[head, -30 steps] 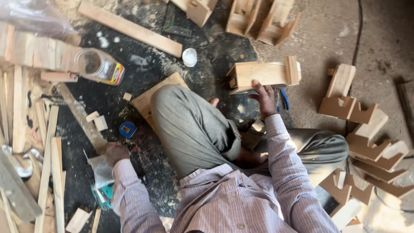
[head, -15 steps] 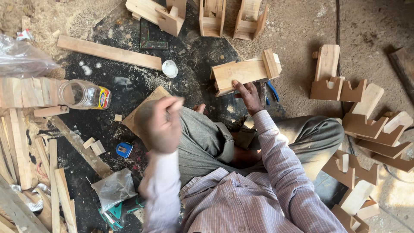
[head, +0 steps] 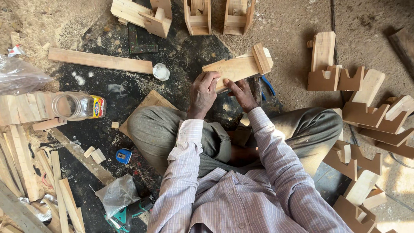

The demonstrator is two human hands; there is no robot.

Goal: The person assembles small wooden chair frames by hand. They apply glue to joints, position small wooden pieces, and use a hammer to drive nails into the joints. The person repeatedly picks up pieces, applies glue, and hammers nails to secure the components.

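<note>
I sit cross-legged on the floor and look down at my lap. A pale wooden piece, a flat board with a short crosspiece on its right end, lies in front of my knees. My left hand curls over the board's near left end, fingers closed on its edge. My right hand presses against the board's underside just beside the left one. Both striped sleeves reach forward over my grey trousers.
A clear jar lies on its side at left, near a white lid, a long plank and a blue tape measure. Several notched wooden brackets pile at right. Assembled wooden pieces stand at the top. A drill lies at the bottom left.
My left hand has come up from the floor at my left, crossed over my knee and taken hold of the board. My right hand stayed on the board.
</note>
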